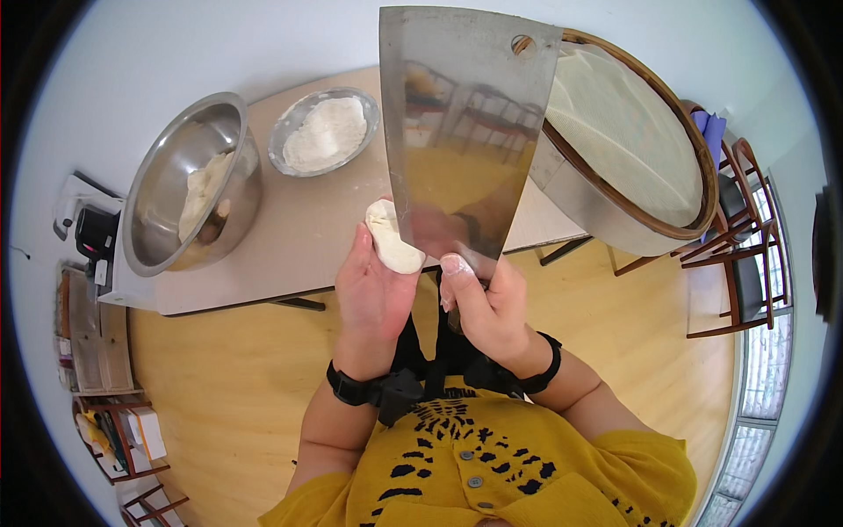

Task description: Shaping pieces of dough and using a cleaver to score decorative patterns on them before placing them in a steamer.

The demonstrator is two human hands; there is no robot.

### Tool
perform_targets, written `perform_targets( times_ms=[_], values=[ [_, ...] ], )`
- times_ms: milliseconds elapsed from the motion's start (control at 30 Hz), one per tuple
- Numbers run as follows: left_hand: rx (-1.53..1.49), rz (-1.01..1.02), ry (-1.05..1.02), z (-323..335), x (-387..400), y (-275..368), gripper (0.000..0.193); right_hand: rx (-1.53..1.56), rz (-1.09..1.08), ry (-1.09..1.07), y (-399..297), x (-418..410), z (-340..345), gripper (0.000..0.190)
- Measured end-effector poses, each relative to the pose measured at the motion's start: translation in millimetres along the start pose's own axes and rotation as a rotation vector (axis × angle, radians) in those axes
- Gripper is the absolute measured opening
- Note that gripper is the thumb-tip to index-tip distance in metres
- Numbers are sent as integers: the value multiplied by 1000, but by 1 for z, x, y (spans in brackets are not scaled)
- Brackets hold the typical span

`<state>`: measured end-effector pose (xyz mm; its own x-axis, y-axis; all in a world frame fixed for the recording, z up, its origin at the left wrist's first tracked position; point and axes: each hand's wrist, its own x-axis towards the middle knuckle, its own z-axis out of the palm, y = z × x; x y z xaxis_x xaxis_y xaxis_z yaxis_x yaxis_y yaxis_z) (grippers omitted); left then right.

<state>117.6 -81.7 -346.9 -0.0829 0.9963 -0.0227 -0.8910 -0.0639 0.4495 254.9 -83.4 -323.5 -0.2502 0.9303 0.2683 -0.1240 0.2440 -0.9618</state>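
A small piece of white dough (397,249) rests in my left hand (379,296), between the thumb and the fingers, which are partly hidden. My right hand (487,306) grips the handle of a broad metal cleaver (471,132) and has white flour on the thumb. The blade stands up large in front of me, with a round hole near its far corner. Its lower left corner overlaps the dough in the picture; whether they touch I cannot tell. The blade hides part of the table behind it.
On the table (296,244) stand a deep steel basin (240,151) with a lump of dough (204,194) inside and a metal bowl of flour (326,135). A round steamer (593,204) lined with pale mesh cloth (625,132) stands at the right. Wooden chairs (744,283) are beyond it.
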Motion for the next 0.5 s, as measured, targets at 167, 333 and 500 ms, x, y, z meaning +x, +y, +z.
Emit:
perform_targets(
  times_ms=[167,333,500],
  values=[
    [61,43,-12,7,-1,-3,46,-54,-34,-5,7,-3,1,23],
    [49,84,10,8,-2,-4,43,-74,-35,-1,6,-5,0,21],
    [75,99,-33,7,-3,-5,49,-91,-78,9,9,-7,1,19]
  ],
)
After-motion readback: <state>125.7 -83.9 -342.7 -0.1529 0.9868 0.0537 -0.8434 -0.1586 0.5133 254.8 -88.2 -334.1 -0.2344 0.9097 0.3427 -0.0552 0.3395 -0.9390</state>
